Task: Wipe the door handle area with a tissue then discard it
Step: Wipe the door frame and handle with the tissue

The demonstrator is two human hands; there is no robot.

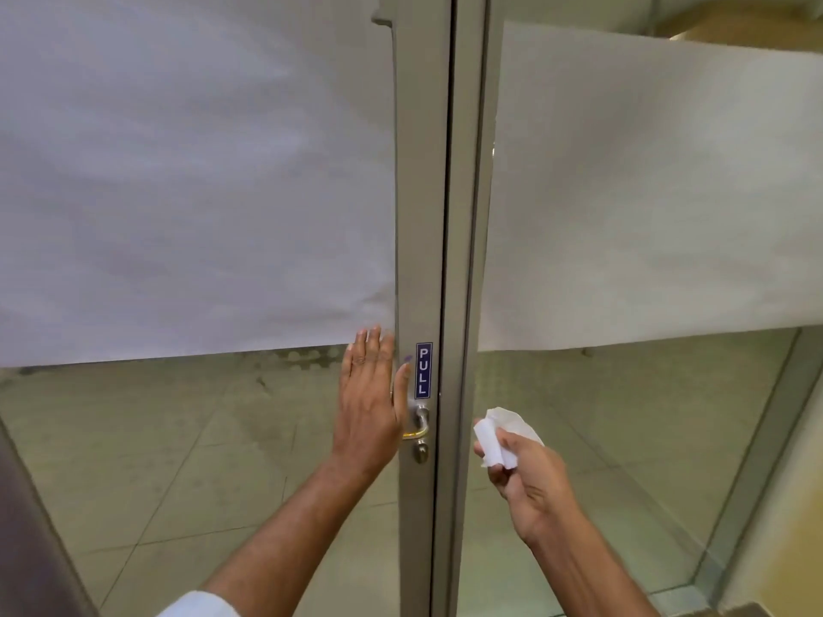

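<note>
Left hand: spread flat, fingers straight, palm pressed on clear glass door pane; covers part of silver metal lever handle
Right hand: curled round crumpled white tissue; held near handle, apart from grey door frame

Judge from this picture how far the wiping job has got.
Done: the tissue is picked up, held in the right hand. In hand: the left hand lies flat by the door handle; the tissue is short of it. Left: wiping, then discarding.
</note>
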